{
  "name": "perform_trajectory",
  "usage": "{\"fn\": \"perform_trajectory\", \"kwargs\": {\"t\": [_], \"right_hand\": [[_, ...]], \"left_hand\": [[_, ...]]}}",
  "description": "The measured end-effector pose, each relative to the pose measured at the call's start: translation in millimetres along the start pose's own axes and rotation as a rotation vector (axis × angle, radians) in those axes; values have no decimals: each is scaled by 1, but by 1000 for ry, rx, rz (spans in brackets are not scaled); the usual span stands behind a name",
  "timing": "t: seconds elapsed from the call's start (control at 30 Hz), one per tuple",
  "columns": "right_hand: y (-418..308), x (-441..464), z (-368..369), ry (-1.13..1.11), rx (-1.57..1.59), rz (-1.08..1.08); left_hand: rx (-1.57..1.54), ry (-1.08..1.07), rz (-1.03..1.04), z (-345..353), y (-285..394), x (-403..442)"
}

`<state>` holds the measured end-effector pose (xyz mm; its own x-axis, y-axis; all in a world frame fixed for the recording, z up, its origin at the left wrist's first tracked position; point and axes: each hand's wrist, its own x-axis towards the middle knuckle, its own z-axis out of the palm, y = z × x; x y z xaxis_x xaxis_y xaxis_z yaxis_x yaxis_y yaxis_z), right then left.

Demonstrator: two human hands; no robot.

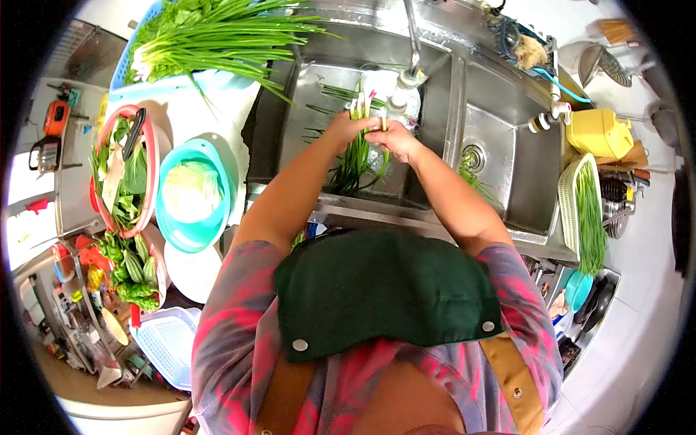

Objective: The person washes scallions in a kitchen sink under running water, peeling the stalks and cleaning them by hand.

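Over the left basin of the steel sink (pixel 290 123), my left hand (pixel 346 130) is closed around a bunch of scallions (pixel 357 156). Their white and pinkish root ends point up and their green leaves hang down into the basin. Close beside it, my right hand (pixel 395 139) pinches a scallion stalk from the same bunch, its fingertips nearly meeting the left ones. Loose green leaves (pixel 341 93) lie in the basin behind the hands. Just beyond, the tap (pixel 415 58) reaches down near a bright, whitish patch that I cannot make out.
A blue basket (pixel 138 88) of scallions stands at the back left. Nearer are a red-rimmed basin (pixel 154 174) with leafy greens and a knife, and a turquoise basin (pixel 230 181) holding cabbage (pixel 192 190). A white basket (pixel 569 203) of long greens and a yellow jug (pixel 598 134) sit right.
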<state>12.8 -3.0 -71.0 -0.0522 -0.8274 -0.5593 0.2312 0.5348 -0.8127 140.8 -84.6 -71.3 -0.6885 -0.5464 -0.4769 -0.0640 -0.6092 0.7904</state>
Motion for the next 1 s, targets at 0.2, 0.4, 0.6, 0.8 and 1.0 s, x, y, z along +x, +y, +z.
{"fn": "perform_trajectory", "kwargs": {"t": [0.2, 0.4, 0.6, 0.8, 1.0], "right_hand": [[-12, 14, -20, 157, -89, -8], [-14, 14, -19, 124, -129, 38], [-13, 19, -39, 211, -177, 1], [-21, -8, -61, 284, 17, 7], [-16, -6, -21, 118, 120, -7]], "left_hand": [[-115, -138, 31, -22, -1, 11], [279, -46, 78, -46, -7, 33], [223, 228, -110, -51, 10, 28], [211, 538, 345, -94, 1, 25], [368, -131, 142, -9, -18, 2]]}}
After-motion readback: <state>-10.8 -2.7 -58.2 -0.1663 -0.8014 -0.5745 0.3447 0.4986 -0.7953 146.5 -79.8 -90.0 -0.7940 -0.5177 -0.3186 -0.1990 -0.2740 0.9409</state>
